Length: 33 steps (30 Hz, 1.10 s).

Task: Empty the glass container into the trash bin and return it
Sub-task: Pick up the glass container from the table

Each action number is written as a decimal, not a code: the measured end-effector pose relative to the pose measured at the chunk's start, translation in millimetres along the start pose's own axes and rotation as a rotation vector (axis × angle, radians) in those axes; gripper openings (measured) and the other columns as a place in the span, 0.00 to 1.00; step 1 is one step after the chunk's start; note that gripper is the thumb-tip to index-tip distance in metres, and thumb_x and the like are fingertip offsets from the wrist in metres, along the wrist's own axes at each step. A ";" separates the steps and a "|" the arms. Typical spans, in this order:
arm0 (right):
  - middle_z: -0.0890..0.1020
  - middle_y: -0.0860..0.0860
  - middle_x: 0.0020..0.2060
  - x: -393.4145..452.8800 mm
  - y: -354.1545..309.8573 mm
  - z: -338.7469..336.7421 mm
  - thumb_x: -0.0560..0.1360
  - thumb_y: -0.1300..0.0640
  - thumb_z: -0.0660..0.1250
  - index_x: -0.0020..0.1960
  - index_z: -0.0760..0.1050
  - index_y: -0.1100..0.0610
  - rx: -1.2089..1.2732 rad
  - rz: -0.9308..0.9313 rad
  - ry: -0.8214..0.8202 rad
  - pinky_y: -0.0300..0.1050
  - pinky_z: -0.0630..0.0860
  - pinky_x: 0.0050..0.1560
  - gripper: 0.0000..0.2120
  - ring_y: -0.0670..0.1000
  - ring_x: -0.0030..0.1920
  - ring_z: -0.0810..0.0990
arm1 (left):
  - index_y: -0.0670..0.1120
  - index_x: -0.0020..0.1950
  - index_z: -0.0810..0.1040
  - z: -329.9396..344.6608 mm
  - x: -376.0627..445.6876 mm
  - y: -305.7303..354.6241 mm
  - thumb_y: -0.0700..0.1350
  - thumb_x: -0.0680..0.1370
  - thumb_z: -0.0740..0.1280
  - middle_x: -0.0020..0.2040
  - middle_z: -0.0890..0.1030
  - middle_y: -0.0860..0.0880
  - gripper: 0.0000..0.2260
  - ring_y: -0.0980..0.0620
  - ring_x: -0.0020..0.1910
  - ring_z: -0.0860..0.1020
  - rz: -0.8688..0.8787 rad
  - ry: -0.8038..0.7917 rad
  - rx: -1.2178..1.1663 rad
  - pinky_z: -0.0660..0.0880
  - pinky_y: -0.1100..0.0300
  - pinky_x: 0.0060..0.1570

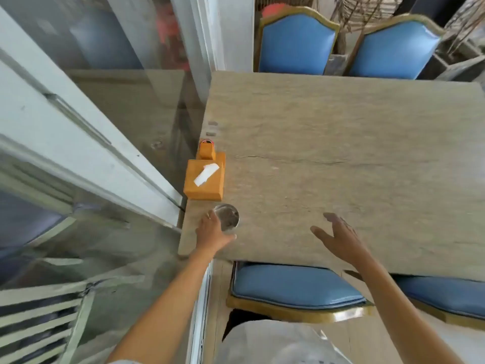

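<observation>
A round clear glass container [227, 216] stands on the stone table [341, 158] near its left front corner. My left hand [212, 231] wraps around the container's near side, fingers curled on its rim. What is inside the glass cannot be made out. My right hand [338, 236] hovers over the table's front edge with its fingers spread and nothing in it. No trash bin is in view.
An orange wooden tissue box [204, 183] with a small orange holder [207, 149] behind it sits just beyond the glass. Blue padded chairs stand at the near side [296, 287] and far side [296, 46]. A glass sliding door [78, 143] runs along the left.
</observation>
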State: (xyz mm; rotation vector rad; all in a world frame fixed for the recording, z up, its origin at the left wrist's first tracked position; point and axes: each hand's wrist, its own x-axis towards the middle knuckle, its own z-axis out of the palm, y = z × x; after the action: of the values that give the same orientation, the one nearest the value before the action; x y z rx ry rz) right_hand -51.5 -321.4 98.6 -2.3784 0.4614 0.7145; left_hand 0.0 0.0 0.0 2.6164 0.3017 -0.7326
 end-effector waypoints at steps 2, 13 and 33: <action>0.72 0.60 0.76 4.3 -1.0 3.2 0.81 0.43 0.66 0.80 0.64 0.60 0.017 0.034 0.027 0.54 0.67 0.72 0.33 0.61 0.75 0.71 | 0.44 0.79 0.52 3.0 12.8 -0.4 0.61 0.63 0.79 0.75 0.62 0.41 0.55 0.40 0.74 0.63 -0.009 0.020 -0.013 0.69 0.41 0.68; 0.71 0.58 0.78 -17.2 10.4 15.5 0.82 0.43 0.66 0.80 0.63 0.59 0.096 0.140 0.062 0.54 0.66 0.74 0.33 0.59 0.77 0.69 | 0.45 0.74 0.61 15.1 30.9 -1.0 0.54 0.60 0.82 0.70 0.68 0.39 0.49 0.39 0.70 0.66 0.066 0.124 -0.063 0.71 0.45 0.66; 0.74 0.56 0.75 -119.9 117.8 -37.2 0.82 0.46 0.68 0.77 0.68 0.58 0.510 -0.058 0.218 0.52 0.72 0.72 0.28 0.54 0.76 0.71 | 0.48 0.79 0.55 12.1 -171.4 159.4 0.59 0.64 0.79 0.72 0.65 0.48 0.52 0.50 0.71 0.63 0.596 0.201 -0.237 0.62 0.62 0.65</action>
State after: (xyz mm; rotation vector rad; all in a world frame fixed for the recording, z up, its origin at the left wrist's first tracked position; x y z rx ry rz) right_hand -188.6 -416.3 141.2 -1.9783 0.5846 0.2653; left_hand -100.0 -164.4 133.8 2.3612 -0.3129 -0.2144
